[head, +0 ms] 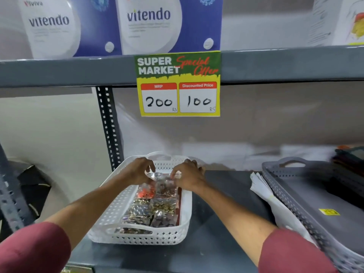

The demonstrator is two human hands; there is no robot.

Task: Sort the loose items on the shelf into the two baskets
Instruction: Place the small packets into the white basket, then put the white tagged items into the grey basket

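Note:
A white perforated basket (118, 205) stands on the grey shelf (220, 196), holding several small clear packets of trinkets (155, 209). Over its far end, my left hand (139, 170) and my right hand (187, 176) pinch the two sides of one clear plastic packet (162, 181). A grey perforated basket (291, 196) sits to the right and holds dark flat items. White folded sheets (264, 191) lean against its left wall.
The upper shelf beam carries a green and yellow price sign (178, 83), with blue and white boxes (149, 24) above it. A perforated steel upright (108, 125) stands behind the white basket. Dark folded items (348, 156) lie at the far right.

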